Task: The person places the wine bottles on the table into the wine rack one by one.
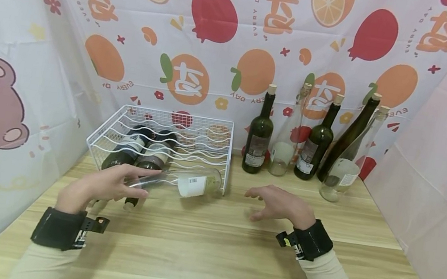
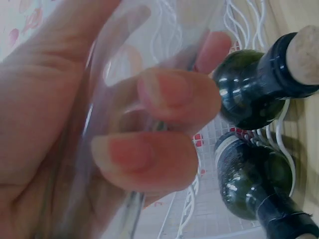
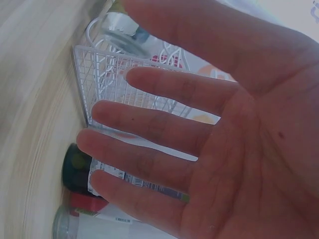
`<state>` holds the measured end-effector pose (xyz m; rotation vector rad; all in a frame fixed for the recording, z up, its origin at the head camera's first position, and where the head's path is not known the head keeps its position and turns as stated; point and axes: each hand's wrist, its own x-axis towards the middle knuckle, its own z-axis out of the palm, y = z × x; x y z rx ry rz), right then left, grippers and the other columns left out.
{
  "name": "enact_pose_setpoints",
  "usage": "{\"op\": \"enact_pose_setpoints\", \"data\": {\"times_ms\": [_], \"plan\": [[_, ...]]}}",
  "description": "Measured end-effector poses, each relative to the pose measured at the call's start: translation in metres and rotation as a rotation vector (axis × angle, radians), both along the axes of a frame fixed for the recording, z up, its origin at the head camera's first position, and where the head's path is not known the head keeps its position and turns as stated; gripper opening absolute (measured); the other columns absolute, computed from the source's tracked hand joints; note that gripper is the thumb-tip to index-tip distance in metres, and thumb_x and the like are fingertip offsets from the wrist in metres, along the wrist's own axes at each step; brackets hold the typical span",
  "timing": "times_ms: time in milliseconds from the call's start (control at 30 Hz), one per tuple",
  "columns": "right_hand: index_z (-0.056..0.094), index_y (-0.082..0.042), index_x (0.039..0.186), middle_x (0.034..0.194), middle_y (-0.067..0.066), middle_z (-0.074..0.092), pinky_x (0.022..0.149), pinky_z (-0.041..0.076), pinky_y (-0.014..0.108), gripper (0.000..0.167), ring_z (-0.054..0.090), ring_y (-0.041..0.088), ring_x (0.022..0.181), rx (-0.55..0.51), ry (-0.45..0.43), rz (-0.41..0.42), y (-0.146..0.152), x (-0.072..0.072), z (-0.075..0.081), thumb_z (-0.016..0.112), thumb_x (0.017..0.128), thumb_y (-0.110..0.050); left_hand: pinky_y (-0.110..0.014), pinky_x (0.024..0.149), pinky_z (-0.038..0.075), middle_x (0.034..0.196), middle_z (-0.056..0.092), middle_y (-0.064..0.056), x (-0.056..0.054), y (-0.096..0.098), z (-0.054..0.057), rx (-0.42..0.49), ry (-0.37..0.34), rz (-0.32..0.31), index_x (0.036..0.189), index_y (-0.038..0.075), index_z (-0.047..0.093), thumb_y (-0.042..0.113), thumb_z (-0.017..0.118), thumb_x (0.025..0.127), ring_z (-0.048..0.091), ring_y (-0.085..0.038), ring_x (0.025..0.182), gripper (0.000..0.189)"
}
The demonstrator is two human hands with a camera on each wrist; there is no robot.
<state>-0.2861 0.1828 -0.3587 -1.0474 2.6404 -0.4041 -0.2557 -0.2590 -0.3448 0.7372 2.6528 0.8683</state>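
Observation:
My left hand (image 1: 108, 185) grips a clear glass bottle (image 1: 195, 184) by its neck. The bottle lies tilted in front of the white wire rack (image 1: 229, 159), its labelled base toward the right. In the left wrist view the fingers (image 2: 174, 94) curl round the clear glass. Two dark green bottles (image 1: 128, 149) lie side by side on the rack's wavy wires, corked necks toward me; one cork (image 2: 305, 55) shows close up. My right hand (image 1: 280, 204) hovers above the table, holding nothing, its fingers (image 3: 149, 122) spread and relaxed in the right wrist view.
Several corked bottles stand along the back right: a green bottle (image 1: 259, 135) nearest the rack, a clear bottle (image 1: 284, 144), another green bottle (image 1: 316, 144), a dark slim bottle (image 1: 341, 145) and a clear bottle (image 1: 346, 170). Printed cloth (image 1: 222, 86) hangs behind the wooden table (image 1: 206, 257).

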Motion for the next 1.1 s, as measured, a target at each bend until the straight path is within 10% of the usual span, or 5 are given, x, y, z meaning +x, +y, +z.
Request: {"op": "enact_pose_setpoints", "data": {"times_ms": [1100], "plan": [[0.059, -0.006, 0.142, 0.141, 0.018, 0.065, 0.105, 0.052, 0.049, 0.058, 0.063, 0.040, 0.127, 0.001, -0.060, -0.053, 0.004, -0.004, 0.000, 0.079, 0.092, -0.030, -0.025, 0.064, 0.042, 0.075, 0.065, 0.004, -0.017, 0.029, -0.031, -0.031, 0.282, 0.036, 0.157, -0.001, 0.037, 0.015, 0.067, 0.100, 0.047, -0.001, 0.060, 0.066]]}}
